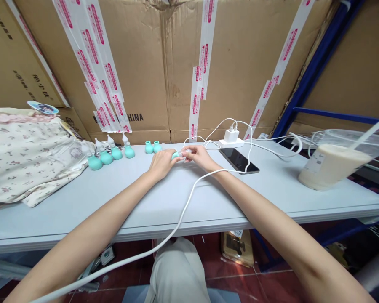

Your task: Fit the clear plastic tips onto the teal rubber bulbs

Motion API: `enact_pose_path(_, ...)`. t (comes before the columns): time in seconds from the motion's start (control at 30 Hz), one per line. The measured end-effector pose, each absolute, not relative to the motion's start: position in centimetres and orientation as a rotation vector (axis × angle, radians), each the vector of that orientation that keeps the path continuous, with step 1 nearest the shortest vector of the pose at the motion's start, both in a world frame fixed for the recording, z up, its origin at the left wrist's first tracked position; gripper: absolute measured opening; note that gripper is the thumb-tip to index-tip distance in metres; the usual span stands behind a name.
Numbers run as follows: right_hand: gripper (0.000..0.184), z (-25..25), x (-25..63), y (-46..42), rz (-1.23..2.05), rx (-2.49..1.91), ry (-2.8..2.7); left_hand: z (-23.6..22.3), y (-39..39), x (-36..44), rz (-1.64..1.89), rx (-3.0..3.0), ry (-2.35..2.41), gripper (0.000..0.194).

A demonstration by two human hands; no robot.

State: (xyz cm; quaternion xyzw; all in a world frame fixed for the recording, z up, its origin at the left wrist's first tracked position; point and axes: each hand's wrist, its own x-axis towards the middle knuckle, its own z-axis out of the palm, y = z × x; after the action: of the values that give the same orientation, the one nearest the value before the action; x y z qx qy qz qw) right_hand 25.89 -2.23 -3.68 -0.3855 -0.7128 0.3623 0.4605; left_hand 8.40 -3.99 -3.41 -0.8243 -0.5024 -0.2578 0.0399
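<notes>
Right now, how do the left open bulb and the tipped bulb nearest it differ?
The open bulb has a bare neck; the tipped bulb carries a clear nozzle.
The open bulb stands shorter; the tipped bulb, with its nozzle, taller.
Both are teal, rounded and on the table.

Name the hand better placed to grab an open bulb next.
Likely the left hand: it is nearer the two open teal bulbs; the right hand is farther off, toward the phone.
</notes>
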Motion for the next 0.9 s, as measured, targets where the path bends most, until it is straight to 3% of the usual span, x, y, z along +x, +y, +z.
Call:
enact_pose_path(0.43, 0.022, -3.9, 25.8, -2.3, 0.853, -0.975, -1.869, -3.5, -4.2, 8.5, -0.568, -2.562, -1.501, 0.042)
enact_pose_path(0.57, 0.024, -4.2, 25.6, -2.1, 0.837, -0.93, -1.833, -3.5, -4.1, 8.6, -0.677, -2.549, -1.532, 0.042)
enact_pose_path(0.7, 0.046, -3.7, 25.5, -2.3, 0.836, -0.843, -1.729, -3.3, -3.5, 8.9, -0.998, -2.634, -1.565, 0.041)
enact_pose_path(0.8, 0.061, -3.1, 25.5, -2.5, 0.825, -0.827, -1.606, -3.4, -2.7, 9.1, -1.524, -2.804, -1.566, 0.05)
enact_pose_path(0.9, 0.061, -3.4, 25.3, -2.4, 0.808, -0.859, -1.59, -3.8, -2.0, 9.4, -2.117, -2.902, -1.649, 0.065)
